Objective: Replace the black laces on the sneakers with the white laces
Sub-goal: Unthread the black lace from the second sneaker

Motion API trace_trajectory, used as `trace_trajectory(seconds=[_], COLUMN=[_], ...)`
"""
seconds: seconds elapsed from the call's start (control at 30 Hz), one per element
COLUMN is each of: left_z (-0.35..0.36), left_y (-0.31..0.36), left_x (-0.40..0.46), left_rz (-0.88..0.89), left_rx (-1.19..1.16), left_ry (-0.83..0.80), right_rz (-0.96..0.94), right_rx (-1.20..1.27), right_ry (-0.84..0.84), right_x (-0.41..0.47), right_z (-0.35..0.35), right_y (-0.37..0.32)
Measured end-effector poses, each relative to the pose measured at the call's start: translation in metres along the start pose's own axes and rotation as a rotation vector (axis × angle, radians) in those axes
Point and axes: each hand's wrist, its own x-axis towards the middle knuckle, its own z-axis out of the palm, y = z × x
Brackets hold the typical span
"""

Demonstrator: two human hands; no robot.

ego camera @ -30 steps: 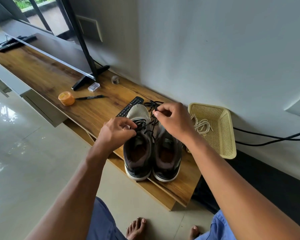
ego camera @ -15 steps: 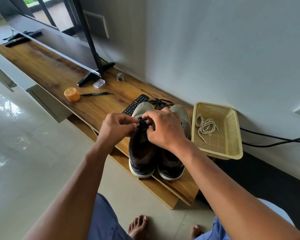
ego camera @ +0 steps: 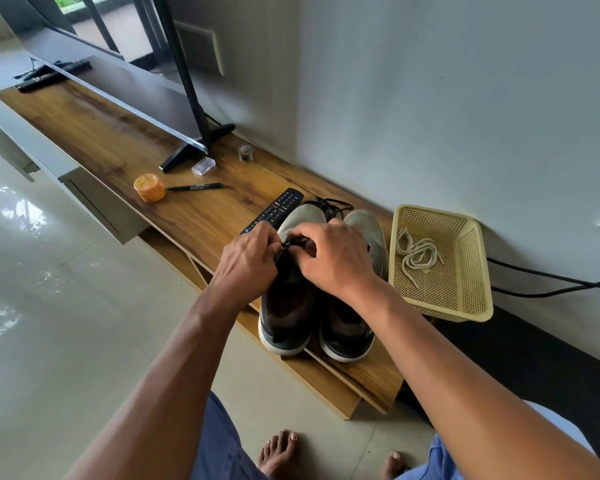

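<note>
- Two sneakers point(ego camera: 347, 327) are standing side by side at the near end of a wooden shelf point(ego camera: 94, 133), heels toward the person, toes toward the wall.
- The black lace point(ego camera: 293, 242) of the left sneaker is showing between both hands, over the shoe's tongue area.
- The left hand point(ego camera: 248, 261) is curling its fingers in over the lace from the left; it appears to be pinching it.
- The right hand point(ego camera: 333, 258) is curling its fingers over the same lace from the right, thumb tucked beneath; a pinch grip appears likely.
- More loose black lace point(ego camera: 329, 204) is lying on the shelf just beyond the toes.
- The white laces point(ego camera: 418, 254) are lying coiled inside a yellow mesh basket point(ego camera: 471, 292) just to the right of the sneakers.
- A black remote point(ego camera: 278, 209) is lying just left of the toes.
- Farther left, a pen point(ego camera: 194, 187) and an orange jar point(ego camera: 149, 187) are resting near a TV stand foot point(ego camera: 194, 147).
</note>
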Motion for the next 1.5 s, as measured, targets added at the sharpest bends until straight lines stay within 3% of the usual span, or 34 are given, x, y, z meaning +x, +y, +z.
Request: trace_trajectory(seconds=[0.13, 0.3, 0.37, 0.47, 0.73, 0.87, 0.93, 1.0, 1.1, 1.23, 1.37, 1.5], left_z=[0.000, -0.013, -0.012, -0.006, -0.004, -0.006, -0.005, -0.003, 0.000, 0.007, 0.009, 0.008], left_y=[-0.002, -0.004, -0.002, 0.006, 0.019, 0.013, 0.011, 0.011, 0.010, 0.012, 0.017, 0.018], left_x=[0.002, 0.002, -0.001, -0.003, -0.003, -0.003, -0.005, -0.007, -0.008, -0.007, -0.006, -0.005], left_rz=[0.028, -0.151, -0.145, -0.136, -0.227, -0.257, -0.235, -0.196, -0.123, -0.089, -0.106, -0.124], left_rx=[-0.050, -0.417, -0.243, -0.013, 0.091, 0.073, 0.020, -0.015, 0.020, 0.037, 0.040, 0.018], left_ry=[-0.042, -0.225, -0.249, -0.138, -0.042, -0.054, -0.058, -0.059, -0.029, 0.063, 0.093, 0.075], right_rz=[0.001, 0.063, 0.121, 0.187, 0.312, 0.544, 0.601, 0.543, 0.269, -0.007, -0.094, -0.070], right_rx=[-0.030, 0.051, 0.139, 0.205, 0.306, 0.638, 0.763, 0.690, 0.285, 0.019, -0.209, -0.134], right_ry=[0.025, 0.006, -0.024, -0.027, 0.079, 0.216, 0.171, 0.110, 0.068, -0.060, 0.022, 0.256], right_x=[0.001, 0.004, 0.005, 0.006, 0.002, 0.008, 0.010, 0.012, 0.011, 0.007, 0.004, 0.005], right_z=[0.004, 0.005, 0.005, 0.005, 0.010, 0.007, 0.001, -0.005, -0.006, -0.002, 0.002, 0.003], right_y=[0.001, 0.003, 0.002, 0.002, 0.004, 0.003, 0.001, 0.002, 0.008, 0.000, 0.004, 0.005])
